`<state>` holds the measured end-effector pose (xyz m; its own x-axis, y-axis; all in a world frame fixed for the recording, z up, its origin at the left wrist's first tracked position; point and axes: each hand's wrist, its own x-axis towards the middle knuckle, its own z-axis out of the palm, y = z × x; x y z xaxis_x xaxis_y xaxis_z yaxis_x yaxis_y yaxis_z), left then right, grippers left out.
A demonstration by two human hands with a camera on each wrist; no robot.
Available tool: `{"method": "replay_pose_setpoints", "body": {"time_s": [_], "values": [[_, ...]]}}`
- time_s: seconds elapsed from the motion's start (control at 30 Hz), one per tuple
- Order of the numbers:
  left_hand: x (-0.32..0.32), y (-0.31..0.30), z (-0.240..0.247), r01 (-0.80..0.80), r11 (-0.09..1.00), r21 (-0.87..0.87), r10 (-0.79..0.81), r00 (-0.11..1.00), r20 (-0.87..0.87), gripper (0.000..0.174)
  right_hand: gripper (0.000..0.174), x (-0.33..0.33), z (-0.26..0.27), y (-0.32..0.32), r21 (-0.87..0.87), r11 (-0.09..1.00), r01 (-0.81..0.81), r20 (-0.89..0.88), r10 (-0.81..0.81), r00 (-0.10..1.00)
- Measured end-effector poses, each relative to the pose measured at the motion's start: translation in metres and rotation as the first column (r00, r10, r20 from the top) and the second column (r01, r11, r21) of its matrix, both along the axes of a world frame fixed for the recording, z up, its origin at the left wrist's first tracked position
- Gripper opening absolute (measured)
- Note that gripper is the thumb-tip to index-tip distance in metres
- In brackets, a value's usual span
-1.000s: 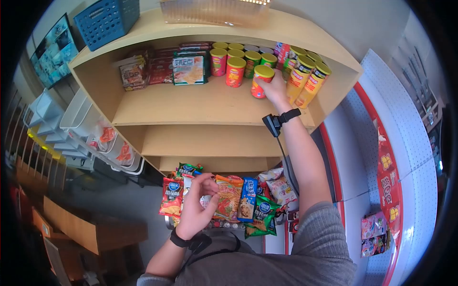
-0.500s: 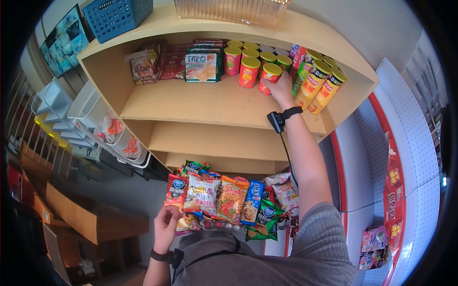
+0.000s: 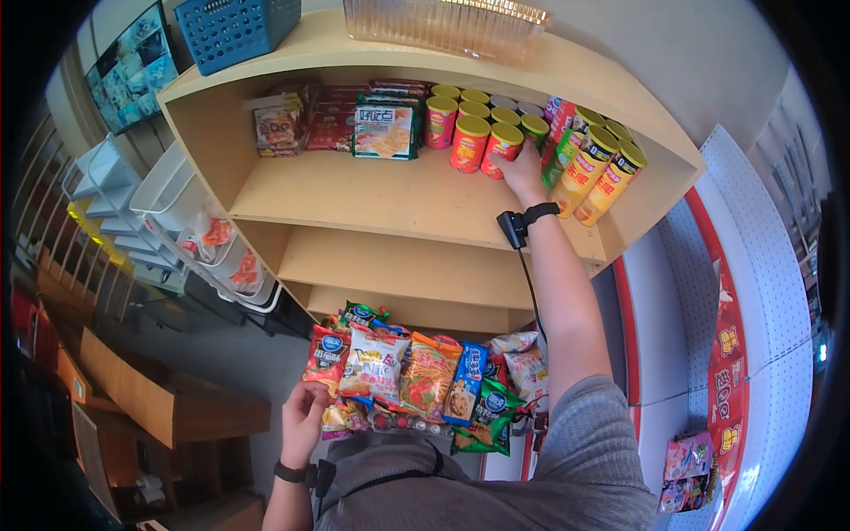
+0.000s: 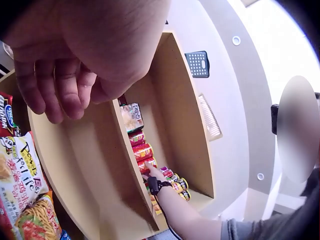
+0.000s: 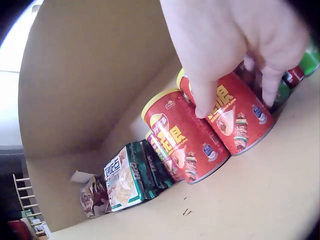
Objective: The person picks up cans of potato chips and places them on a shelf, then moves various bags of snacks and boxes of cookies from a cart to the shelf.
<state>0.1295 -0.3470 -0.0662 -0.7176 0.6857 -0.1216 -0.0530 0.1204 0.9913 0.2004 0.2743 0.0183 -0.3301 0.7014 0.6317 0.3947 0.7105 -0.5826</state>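
On the upper shelf (image 3: 354, 195), my right hand (image 3: 525, 175) grips a red chip can (image 3: 502, 144) with a yellow lid, thumb on its near side and fingers around the far side. The can stands upright beside a matching red can (image 5: 185, 137), their sides close together in the right wrist view. Green cans and tall yellow chip cans (image 3: 584, 168) are to the right of this hand. My left hand (image 3: 304, 418) hangs with loosely bent fingers and holds nothing. It is near a red chip bag (image 3: 326, 354) and a white snack bag (image 3: 374, 365) low in front of me.
Boxed biscuits (image 3: 383, 133) and packets (image 3: 279, 128) line the upper shelf's left side. A blue basket (image 3: 237, 35) and a clear ribbed tray (image 3: 447, 26) sit on top of the unit. More snack bags, including noodles (image 3: 431, 379), lie below. White pegboard shelving (image 3: 753, 265) stands right.
My right hand has moved the red can back and into line beside the other red can. The left hand has dropped down and left, away from over the snack bags.
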Motion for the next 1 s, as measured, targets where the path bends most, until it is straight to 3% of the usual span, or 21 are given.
{"method": "replay_pose_setpoints", "body": {"time_s": [0.17, 0.37, 0.47, 0.53, 0.7, 0.73, 0.83, 0.87, 0.93, 0.97, 1.0], "values": [[0.001, -0.006, -0.007, -0.013, 1.000, 0.004, 0.013, 1.000, 0.023, 0.010, 0.084, -0.002, -0.005, -0.001, -0.018, 1.000, 0.007, -0.032, -0.008, 0.999], [-0.001, -0.013, -0.010, -0.005, 1.000, -0.006, 0.005, 1.000, 0.031, 0.011, 0.085, -0.002, 0.000, 0.003, -0.022, 1.000, -0.021, 0.064, 0.023, 0.998], [-0.002, -0.014, -0.007, -0.002, 1.000, -0.007, 0.002, 1.000, 0.026, 0.011, 0.090, -0.006, -0.004, 0.001, -0.083, 0.992, -0.091, -0.048, 0.087, 0.995], [-0.004, -0.019, -0.008, 0.005, 1.000, -0.011, -0.004, 1.000, 0.030, 0.011, 0.095, -0.009, -0.006, -0.014, 0.039, 0.986, 0.161, -0.022, -0.161, 0.987], [-0.013, -0.032, -0.024, -0.005, 1.000, -0.014, 0.006, 0.998, 0.062, 0.014, 0.100, -0.008, -0.001, -0.046, 0.172, 0.947, 0.270, -0.053, -0.265, 0.963], [-0.016, -0.034, -0.027, 0.009, 0.999, -0.032, -0.008, 0.999, 0.036, 0.015, 0.101, -0.007, 0.000, -0.058, 0.174, 0.945, 0.277, -0.014, -0.279, 0.960], [-0.024, -0.042, -0.014, 0.049, 0.999, -0.022, -0.048, 0.999, 0.023, 0.020, 0.079, 0.020, 0.004, -0.119, 0.251, 0.960, 0.122, 0.016, -0.130, 0.991], [-0.025, -0.041, -0.007, 0.037, 0.997, -0.062, -0.035, 0.999, 0.034, 0.020, 0.079, 0.031, 0.000, -0.154, 0.215, 0.970, 0.110, 0.055, -0.124, 0.991], [-0.034, -0.050, -0.017, 0.056, 0.998, -0.042, -0.053, 0.996, 0.077, 0.016, 0.063, 0.061, -0.003, -0.239, 0.054, 0.989, -0.141, -0.070, 0.145, 0.987], [-0.040, -0.055, -0.025, 0.070, 0.997, -0.030, -0.067, 0.993, 0.095, 0.015, 0.055, 0.076, -0.008, -0.280, 0.035, 0.991, -0.127, 0.022, 0.126, 0.992], [-0.045, -0.060, -0.032, 0.084, 0.996, -0.033, -0.080, 0.992, 0.100, 0.015, 0.051, 0.088, -0.022, -0.314, -0.008, 0.978, -0.208, -0.010, 0.208, 0.978]]}}
